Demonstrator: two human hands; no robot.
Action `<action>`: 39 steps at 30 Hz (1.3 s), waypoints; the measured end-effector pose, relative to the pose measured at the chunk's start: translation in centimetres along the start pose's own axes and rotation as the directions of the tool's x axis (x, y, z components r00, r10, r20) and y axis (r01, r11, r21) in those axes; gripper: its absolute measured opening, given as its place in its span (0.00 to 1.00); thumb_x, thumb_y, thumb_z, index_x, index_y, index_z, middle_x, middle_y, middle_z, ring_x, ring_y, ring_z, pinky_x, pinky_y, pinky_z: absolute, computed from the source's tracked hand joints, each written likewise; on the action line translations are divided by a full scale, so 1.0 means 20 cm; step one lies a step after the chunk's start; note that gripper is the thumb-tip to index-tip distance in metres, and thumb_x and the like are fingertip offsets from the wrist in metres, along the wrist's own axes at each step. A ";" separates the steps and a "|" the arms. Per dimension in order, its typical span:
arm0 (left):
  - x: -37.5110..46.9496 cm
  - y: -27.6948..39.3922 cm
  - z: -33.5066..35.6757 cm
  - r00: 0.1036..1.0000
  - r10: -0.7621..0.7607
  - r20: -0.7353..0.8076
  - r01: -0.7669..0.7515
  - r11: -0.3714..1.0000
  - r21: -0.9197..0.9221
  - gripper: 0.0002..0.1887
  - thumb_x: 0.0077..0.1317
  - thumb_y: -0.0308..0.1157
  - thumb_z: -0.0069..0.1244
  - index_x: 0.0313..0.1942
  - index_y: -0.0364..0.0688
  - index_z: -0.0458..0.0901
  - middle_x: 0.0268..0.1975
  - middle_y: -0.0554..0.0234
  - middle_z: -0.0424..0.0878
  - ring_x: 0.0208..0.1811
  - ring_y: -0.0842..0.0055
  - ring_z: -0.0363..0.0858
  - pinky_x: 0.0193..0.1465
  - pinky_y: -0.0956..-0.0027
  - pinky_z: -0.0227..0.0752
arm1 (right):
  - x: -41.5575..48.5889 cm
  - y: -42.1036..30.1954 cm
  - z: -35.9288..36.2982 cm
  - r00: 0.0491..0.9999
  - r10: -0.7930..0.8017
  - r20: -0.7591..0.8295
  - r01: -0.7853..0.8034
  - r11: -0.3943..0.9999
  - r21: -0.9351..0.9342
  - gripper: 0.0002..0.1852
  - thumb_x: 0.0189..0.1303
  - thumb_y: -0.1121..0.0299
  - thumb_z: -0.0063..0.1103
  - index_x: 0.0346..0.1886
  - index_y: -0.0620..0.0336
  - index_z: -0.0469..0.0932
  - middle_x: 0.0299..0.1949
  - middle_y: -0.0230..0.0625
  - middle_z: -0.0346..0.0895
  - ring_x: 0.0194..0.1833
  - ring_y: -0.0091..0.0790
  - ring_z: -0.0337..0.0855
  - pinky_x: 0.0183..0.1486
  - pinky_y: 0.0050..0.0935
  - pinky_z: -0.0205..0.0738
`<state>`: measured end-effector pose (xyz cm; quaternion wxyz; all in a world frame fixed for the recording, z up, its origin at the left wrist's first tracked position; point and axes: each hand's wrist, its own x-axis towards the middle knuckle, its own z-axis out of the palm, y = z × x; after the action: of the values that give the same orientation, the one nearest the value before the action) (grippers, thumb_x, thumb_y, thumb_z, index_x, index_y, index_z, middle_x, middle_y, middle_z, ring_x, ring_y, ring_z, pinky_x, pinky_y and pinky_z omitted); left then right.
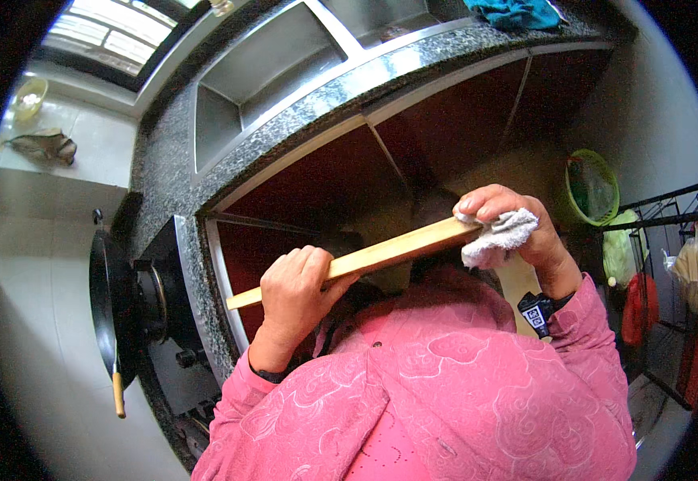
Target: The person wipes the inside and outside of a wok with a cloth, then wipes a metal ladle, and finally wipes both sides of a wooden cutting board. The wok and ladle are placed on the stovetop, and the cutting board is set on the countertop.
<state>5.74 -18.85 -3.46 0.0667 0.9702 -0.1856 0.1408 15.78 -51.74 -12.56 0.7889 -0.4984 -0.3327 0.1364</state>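
A long, flat wooden bar (397,246) runs aslant across the front of my body, its right end higher than its left. My left hand (297,288) is closed around it near the left end, which sticks out past the fist. At the bar's right end, my right hand (514,222) presses a crumpled whitish cloth (499,240) against the wood. Below the right hand, another pale wooden piece (520,288) shows partly behind the forearm. What the bar joins on to is hidden by my hand and sleeve.
Ahead runs a granite counter (300,120) with a steel sink (276,57) and a teal cloth (517,12). On the left, a wok (105,300) stands by a gas stove (168,349). A green basket (592,186) and a black rack (661,222) with hanging bags are on the right.
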 end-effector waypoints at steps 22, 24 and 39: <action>-0.23 -0.01 -0.05 0.922 0.324 0.211 -0.243 0.911 -0.333 0.16 0.50 0.34 0.54 0.40 0.39 0.77 0.38 0.60 0.78 0.42 0.65 0.81 0.41 0.63 0.76 | -0.07 0.29 -0.42 0.824 0.503 -0.261 -0.426 0.246 -0.871 0.15 0.53 0.71 0.69 0.46 0.55 0.85 0.41 0.43 0.83 0.45 0.46 0.83 0.48 0.38 0.77; -0.23 -0.02 -0.04 0.921 0.312 0.232 -0.226 0.915 -0.333 0.16 0.50 0.34 0.55 0.39 0.39 0.76 0.38 0.60 0.78 0.42 0.65 0.81 0.40 0.63 0.75 | -0.06 0.23 -0.30 0.886 0.462 -0.041 -0.399 0.716 -0.573 0.25 0.50 0.73 0.73 0.55 0.55 0.81 0.51 0.35 0.80 0.53 0.34 0.81 0.58 0.32 0.73; -0.27 -0.01 -0.07 0.929 0.263 0.261 -0.156 0.917 -0.367 0.12 0.53 0.35 0.54 0.37 0.41 0.75 0.36 0.60 0.76 0.41 0.65 0.78 0.40 0.63 0.73 | 0.01 0.26 -0.28 0.767 0.641 -0.033 -0.562 0.645 -0.518 0.16 0.58 0.67 0.68 0.49 0.62 0.81 0.41 0.30 0.84 0.43 0.28 0.82 0.52 0.32 0.76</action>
<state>0.59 -16.62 -3.76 0.1876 0.9282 -0.3192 -0.0384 20.26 -53.03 -18.58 0.5133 -0.7543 -0.2305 0.3382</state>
